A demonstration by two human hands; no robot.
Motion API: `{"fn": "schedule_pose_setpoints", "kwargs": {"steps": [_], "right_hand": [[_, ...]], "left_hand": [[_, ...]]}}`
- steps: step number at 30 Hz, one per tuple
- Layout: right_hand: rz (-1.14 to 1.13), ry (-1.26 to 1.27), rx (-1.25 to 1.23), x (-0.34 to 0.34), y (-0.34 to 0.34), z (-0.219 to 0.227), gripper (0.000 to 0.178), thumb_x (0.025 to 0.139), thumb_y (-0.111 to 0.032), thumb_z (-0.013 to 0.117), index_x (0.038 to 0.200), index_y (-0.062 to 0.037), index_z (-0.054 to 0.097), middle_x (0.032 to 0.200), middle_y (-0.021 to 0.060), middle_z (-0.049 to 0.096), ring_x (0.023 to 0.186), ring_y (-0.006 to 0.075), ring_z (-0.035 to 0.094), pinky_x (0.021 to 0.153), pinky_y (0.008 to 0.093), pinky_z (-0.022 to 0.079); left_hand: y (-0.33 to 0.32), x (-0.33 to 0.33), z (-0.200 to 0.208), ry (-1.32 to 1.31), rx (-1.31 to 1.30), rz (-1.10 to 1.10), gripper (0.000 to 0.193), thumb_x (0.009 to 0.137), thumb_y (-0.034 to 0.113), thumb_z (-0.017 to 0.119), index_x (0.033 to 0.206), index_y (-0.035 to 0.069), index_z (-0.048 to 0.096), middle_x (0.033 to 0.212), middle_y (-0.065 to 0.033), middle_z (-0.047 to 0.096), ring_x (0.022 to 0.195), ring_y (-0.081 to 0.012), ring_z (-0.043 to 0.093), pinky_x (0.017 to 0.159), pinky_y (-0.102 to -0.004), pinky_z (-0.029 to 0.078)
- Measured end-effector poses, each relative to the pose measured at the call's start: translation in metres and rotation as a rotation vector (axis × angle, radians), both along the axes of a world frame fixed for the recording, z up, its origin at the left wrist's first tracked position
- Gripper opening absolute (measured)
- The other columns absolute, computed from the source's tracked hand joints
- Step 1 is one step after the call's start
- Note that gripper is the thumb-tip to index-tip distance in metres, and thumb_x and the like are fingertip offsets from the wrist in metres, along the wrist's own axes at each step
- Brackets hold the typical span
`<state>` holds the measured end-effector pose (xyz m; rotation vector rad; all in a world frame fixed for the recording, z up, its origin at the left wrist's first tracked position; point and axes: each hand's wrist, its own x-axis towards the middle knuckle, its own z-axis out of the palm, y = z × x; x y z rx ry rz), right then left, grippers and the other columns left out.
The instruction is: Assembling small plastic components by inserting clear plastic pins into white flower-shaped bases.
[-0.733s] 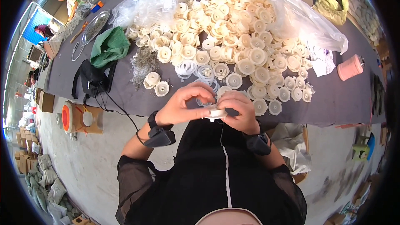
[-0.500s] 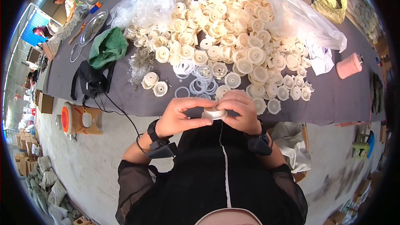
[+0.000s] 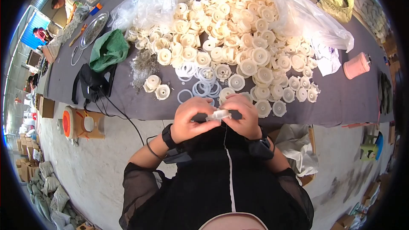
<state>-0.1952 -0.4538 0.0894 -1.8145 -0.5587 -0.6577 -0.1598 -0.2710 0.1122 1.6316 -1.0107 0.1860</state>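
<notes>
Flanged cream plastic disc (image 3: 218,115), pinched between thumb and fingers by left hand (image 3: 189,118) and right hand (image 3: 243,115), sits near the grey-covered table's (image 3: 136,105) front edge; partly hidden, it seems light, stiff, best held by its rim.

Bright light fills a workroom's left side, where a blue panel (image 3: 30,38) stands beyond a grey-covered table (image 3: 341,98). Sacks (image 3: 60,198) and cardboard boxes (image 3: 25,148) crowd the pale floor (image 3: 117,157) at left; more sacks lie heaped past the table's far edge.
</notes>
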Motion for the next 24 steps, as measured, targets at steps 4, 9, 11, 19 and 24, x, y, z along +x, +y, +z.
{"fn": "schedule_pose_setpoints", "kwargs": {"steps": [4,9,11,19,24], "right_hand": [[-0.148,0.370,0.105,0.012,-0.014,-0.007,0.022,0.068,-0.005,0.070,0.088,-0.0019,0.060,0.081,0.0063,0.062,0.073,0.0184,0.060,0.067,0.0282,0.047],[-0.393,0.384,0.448,0.068,-0.054,-0.010,0.031,0.078,-0.009,0.063,0.106,0.0011,0.056,0.097,0.0087,0.061,0.086,0.0163,0.059,0.075,0.0272,0.045],[-0.458,0.172,0.444,0.074,-0.058,-0.009,0.033,0.079,-0.009,0.062,0.110,0.0016,0.054,0.101,0.0102,0.060,0.090,0.0175,0.058,0.078,0.0271,0.044],[-0.359,0.349,0.298,0.034,-0.027,-0.028,0.017,0.088,-0.010,0.049,0.094,0.0019,0.060,0.074,0.0064,0.060,0.068,0.0117,0.056,0.063,0.0234,0.044],[-0.186,0.730,0.288,0.033,-0.022,-0.039,0.019,0.090,-0.011,0.046,0.094,0.0013,0.060,0.062,0.0018,0.056,0.053,0.0053,0.048,0.051,0.0192,0.040]], "left_hand": [[-0.003,0.018,-0.017,0.411,-0.109,0.034,0.032,0.071,0.008,0.070,0.098,0.002,0.054,0.091,-0.0083,0.055,0.086,-0.0178,0.053,0.081,-0.0299,0.042],[0.004,0.045,-0.030,0.307,0.171,0.149,0.022,0.076,0.000,0.063,0.098,0.002,0.056,0.097,-0.0048,0.054,0.088,-0.0140,0.053,0.078,-0.0257,0.044],[0.000,0.047,-0.028,0.292,0.211,0.175,0.021,0.076,0.000,0.063,0.095,0.002,0.056,0.095,-0.0052,0.055,0.088,-0.0150,0.054,0.077,-0.0262,0.044],[0.004,0.064,-0.049,0.157,0.339,0.252,0.014,0.075,0.002,0.062,0.089,0.003,0.059,0.087,-0.0080,0.057,0.078,-0.0220,0.057,0.068,-0.0289,0.045],[-0.021,0.074,-0.060,0.083,0.416,0.247,0.013,0.075,0.005,0.061,0.088,0.005,0.060,0.088,-0.0083,0.057,0.079,-0.0259,0.057,0.065,-0.0320,0.046]]}}
